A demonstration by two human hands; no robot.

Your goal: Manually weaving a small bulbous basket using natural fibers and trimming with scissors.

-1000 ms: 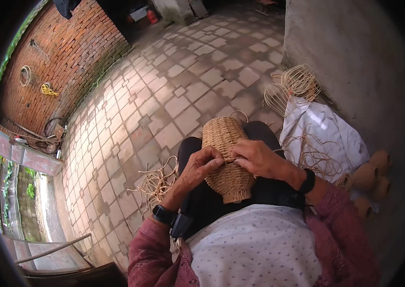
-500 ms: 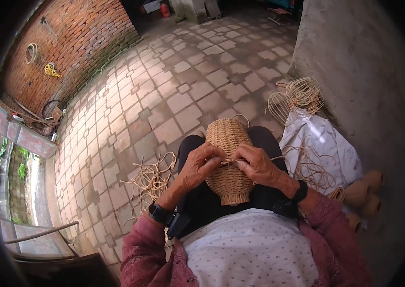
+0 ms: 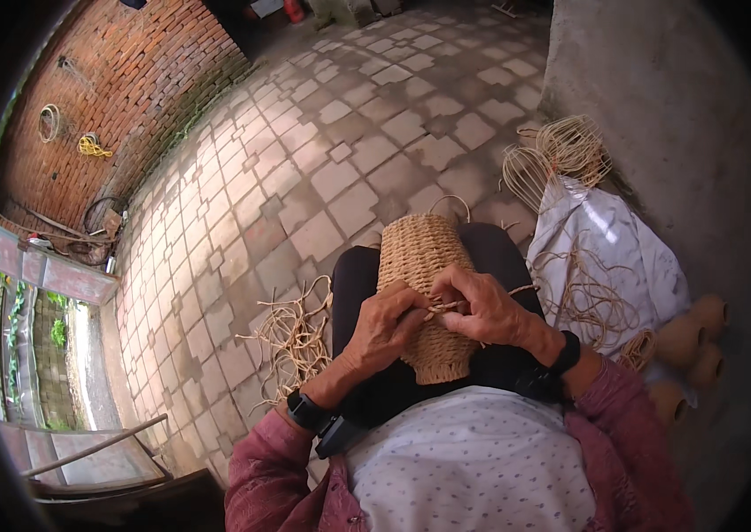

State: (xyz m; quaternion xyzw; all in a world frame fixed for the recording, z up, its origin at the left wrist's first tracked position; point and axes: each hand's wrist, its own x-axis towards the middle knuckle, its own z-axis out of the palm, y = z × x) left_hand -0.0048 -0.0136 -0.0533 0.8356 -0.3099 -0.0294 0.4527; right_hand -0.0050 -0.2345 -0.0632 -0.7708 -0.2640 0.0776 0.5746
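Observation:
A tan woven basket (image 3: pixel 417 253) lies across my lap, its narrow, fringed end toward my body. Over its middle, a strand of twisted straw cord (image 3: pixel 448 309) stretches between my hands. My left hand (image 3: pixel 384 326) is closed, pinching the cord between thumb and fingers at the basket's left side. With thumb and forefinger, my right hand (image 3: pixel 492 310) grips the same cord, and a loose end sticks out past the hand on the right. A thin loop (image 3: pixel 452 199) rises from the basket's far end. My fingers hide part of the weave.
Loose straw cords (image 3: pixel 291 341) lie on the paving at my left. On my right are a white sack (image 3: pixel 601 257) with more cords on it, wire-like frames (image 3: pixel 570 149) and several rounded tan pots (image 3: pixel 681 339). A grey wall (image 3: pixel 677 133) stands beyond them.
Both hands have shifted slightly toward my body. They have parted a little, so more twisted cord shows between them. The whole view has tilted slightly.

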